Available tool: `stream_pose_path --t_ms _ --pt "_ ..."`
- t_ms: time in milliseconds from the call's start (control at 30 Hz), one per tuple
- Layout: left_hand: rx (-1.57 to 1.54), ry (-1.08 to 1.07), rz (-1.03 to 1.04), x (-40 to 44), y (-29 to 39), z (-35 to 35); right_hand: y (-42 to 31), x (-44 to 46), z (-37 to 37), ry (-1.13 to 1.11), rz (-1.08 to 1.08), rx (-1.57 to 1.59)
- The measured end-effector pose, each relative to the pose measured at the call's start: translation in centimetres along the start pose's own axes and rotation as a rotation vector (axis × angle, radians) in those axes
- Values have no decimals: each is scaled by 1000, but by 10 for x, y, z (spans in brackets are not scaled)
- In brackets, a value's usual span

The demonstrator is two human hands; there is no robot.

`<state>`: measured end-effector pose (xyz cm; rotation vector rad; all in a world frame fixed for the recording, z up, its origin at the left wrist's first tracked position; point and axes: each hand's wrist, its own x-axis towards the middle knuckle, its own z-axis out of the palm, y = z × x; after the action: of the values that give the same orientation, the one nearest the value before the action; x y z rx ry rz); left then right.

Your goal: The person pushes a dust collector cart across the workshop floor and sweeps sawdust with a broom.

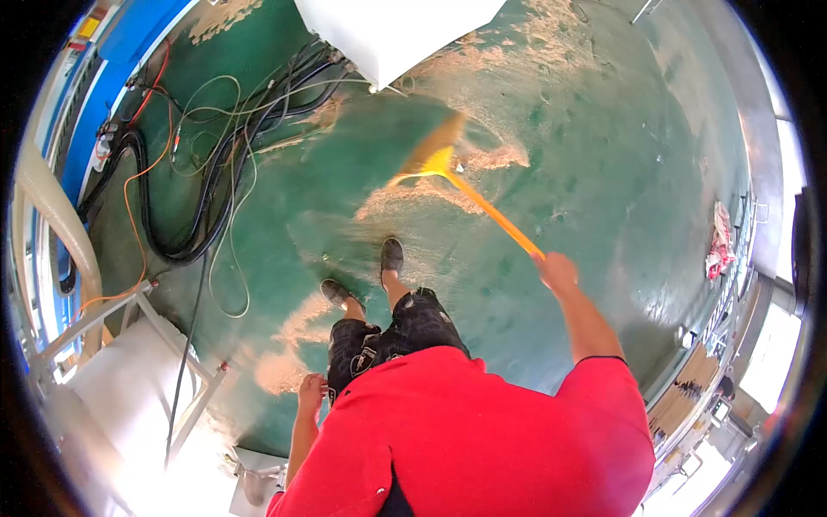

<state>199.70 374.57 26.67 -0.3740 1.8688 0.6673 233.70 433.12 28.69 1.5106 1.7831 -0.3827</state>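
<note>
Yellow-orange, the broom [482, 204] slopes away from the fingers of the person's right hand [558, 272], which are wrapped close round the upper end of its handle [517, 233]. From where I stand it looks light and stiff, probably smooth enough to slip a little when dusty, and hardly fragile; that upper end should do for a one-handed hold, while a second grip lower down would steady it. The left hand [311, 392] hangs beside the dark shorts [413, 332], its fingers loosely curled with nothing in them that I can see. Ahead and to the left of the gripping fingers is the broom head [438, 162], its bristles [444, 138] blurred, so I can't tell how far they bend; they are likely the soft part. Around it, pale loose dust [495, 158] streaks a green floor [603, 215], smooth and faintly glossy, with another patch near the left hand's fingers. Farther left of the gripping fingers, black hoses [181, 257] loop before a blue frame [133, 39], and a white casing [401, 34] juts in beyond the broom head. Well off to those fingers' right lie a crumpled red-and-white cloth [719, 246] and bright windows [771, 358].
</note>
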Motion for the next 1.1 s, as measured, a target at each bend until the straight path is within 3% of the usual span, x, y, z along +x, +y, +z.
stream_pose_path --t_ms 67,200,300,367,433,567,767,867,967,1000,1100 --pt "21 1 14 4 3 -2 -37 19 6 34 -140 131" --pt "21 67 12 -19 35 -12 -143 51 23 -31 -169 191" --pt "24 117 7 -34 43 -19 -150 49 48 -102 -157 180" --pt "13 99 -10 -33 29 -25 -109 43 80 -70 -156 148" --pt "30 86 -39 -27 15 -21 -59 26 99 -119 -6 93" --pt "-109 37 8 -22 -20 -14 13 -50 97 -91 145 20" --pt "-231 23 57 -4 -117 -10 22 -146 100 -17 20 9" --pt "-246 13 50 1 -190 -16 -40 -172 134 80 -254 54" --pt "-299 44 31 -14 -251 -31 -148 -175 197 55 -477 74" --pt "-324 64 20 -17 -275 -38 -188 -186 210 26 -639 57" --pt "-407 178 -16 -55 -344 -61 -311 -217 253 -9 -594 59"
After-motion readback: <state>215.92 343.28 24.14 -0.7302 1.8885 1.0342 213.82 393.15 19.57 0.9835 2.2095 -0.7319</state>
